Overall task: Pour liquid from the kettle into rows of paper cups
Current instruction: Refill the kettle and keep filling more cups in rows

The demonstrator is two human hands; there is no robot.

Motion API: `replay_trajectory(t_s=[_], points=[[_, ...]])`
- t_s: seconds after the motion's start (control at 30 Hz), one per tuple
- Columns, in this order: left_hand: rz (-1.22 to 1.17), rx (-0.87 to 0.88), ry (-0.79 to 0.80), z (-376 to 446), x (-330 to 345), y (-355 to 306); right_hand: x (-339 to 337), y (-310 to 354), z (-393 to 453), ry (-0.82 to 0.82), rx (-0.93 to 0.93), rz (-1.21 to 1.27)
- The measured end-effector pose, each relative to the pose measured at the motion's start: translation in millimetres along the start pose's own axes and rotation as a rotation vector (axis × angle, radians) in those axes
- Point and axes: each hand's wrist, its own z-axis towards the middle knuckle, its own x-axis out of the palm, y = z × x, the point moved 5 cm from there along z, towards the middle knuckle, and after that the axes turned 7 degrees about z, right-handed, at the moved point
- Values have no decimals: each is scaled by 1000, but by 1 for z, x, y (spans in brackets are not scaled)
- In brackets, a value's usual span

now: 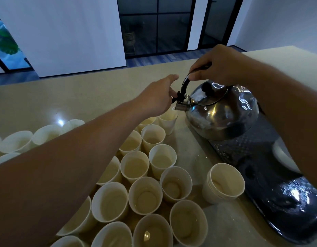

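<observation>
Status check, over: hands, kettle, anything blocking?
Right hand grips kettle handle. Left hand pinches spout cap. Spout over far cup. Nothing blocking.

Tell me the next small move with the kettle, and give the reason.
Probably tip the kettle a little further. The right hand grips its handle, the left hand pinches the black spout cap back, and the spout hangs over the far cup, yet no stream can be made out.
</observation>
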Motion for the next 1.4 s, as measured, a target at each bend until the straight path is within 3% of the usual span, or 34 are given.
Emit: replay_trajectory(t_s=[0.43,0.87,1.4], points=[[-30,8,3,-3,2,-4,0,-2,-6,-19,29,18],[-32,165,61,3,43,-63,-22,-62,-85,-514,159,330],[75,178,246,14,117,-108,0,-139,-159,-670,342,501]])
